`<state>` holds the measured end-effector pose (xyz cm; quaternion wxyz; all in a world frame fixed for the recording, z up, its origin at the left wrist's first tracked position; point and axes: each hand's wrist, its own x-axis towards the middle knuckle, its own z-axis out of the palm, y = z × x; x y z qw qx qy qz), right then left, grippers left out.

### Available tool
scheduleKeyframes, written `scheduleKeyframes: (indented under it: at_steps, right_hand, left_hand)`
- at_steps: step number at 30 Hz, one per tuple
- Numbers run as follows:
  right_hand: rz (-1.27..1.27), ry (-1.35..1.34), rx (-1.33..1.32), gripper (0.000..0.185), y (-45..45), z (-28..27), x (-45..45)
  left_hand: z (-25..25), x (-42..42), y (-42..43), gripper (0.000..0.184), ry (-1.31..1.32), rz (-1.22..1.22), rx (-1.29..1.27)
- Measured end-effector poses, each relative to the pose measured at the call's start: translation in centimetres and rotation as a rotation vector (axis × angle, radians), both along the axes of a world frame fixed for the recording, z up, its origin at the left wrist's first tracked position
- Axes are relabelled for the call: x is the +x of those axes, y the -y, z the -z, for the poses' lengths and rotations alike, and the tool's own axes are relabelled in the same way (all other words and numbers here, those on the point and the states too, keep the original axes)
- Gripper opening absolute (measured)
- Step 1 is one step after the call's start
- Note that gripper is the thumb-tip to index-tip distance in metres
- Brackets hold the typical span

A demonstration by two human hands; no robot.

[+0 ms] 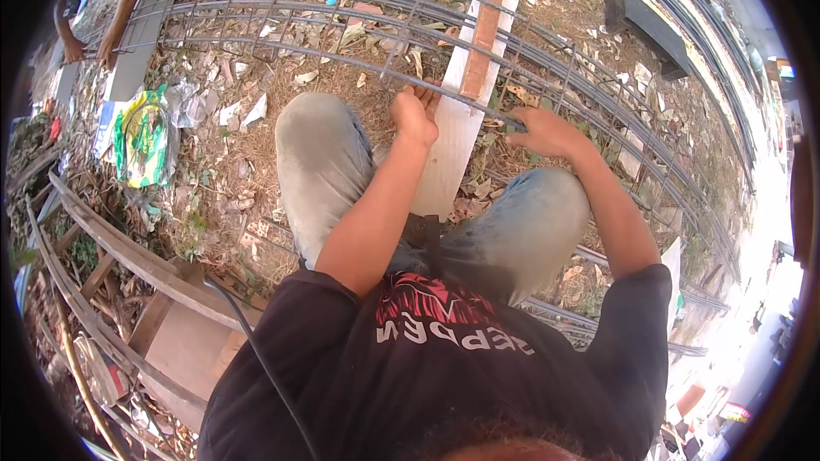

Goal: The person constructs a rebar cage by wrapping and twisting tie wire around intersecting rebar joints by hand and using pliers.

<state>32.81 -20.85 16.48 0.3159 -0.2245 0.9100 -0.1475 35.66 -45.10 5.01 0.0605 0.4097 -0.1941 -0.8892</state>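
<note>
A long cage of steel rebar (342, 58) with thin wire ties runs across the view in front of my knees. My left hand (416, 115) is under the near bar, its fingers curled up at it. On the other side of a pale board (446, 154), my right hand (544, 131) has its thumb and fingers around the dark end of a tool or bar (506, 120) that lies along the near bar. What it is exactly is hard to make out. A reddish-brown wood strip (483, 38) lies on the board beneath the bars.
Another person's hands (92, 53) touch the cage at the far left, over a grey block (137, 49). A green and yellow bag (143, 138) lies on the leaf-strewn ground. A dark beam (647, 32) stands upper right. Wooden planks (154, 269) are lower left.
</note>
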Motion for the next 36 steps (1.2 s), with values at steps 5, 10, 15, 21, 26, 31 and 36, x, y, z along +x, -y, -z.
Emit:
scheduleKeyframes:
  at_steps: [5,10,15,21,26,31,36]
  right_hand:
    - [-0.029,0.157,0.12,0.045,0.5,0.0,-1.4]
    - [-0.031,0.095,0.095,0.043,0.3,-1.0,-0.3]
    - [-0.067,0.092,0.127,0.036,1.0,-1.8,-2.1]
    - [0.356,-0.008,-0.064,0.033,6.7,-8.3,-11.5]
    - [0.206,-0.68,0.192,0.06,9.3,0.5,-24.2]
    - [0.292,-0.43,0.251,0.062,9.8,6.6,-27.9]
    - [0.262,-0.705,0.141,0.039,9.2,7.5,-27.1]
  left_hand:
    - [3.2,-4.4,0.4,0.048,-0.51,-0.063,0.469]
    - [2.8,-6.2,0.0,0.09,-0.959,0.102,0.559]
    - [0.7,-6.3,-0.2,0.108,-1.01,0.119,0.552]
    - [-0.4,-5.9,0.0,0.108,-0.936,0.091,0.571]
    - [-0.7,-6.3,0.1,0.11,-0.951,0.101,0.573]
    - [-1.4,-6.3,0.3,0.111,-0.913,0.118,0.532]
    - [-1.4,-6.5,0.1,0.104,-0.924,0.113,0.503]
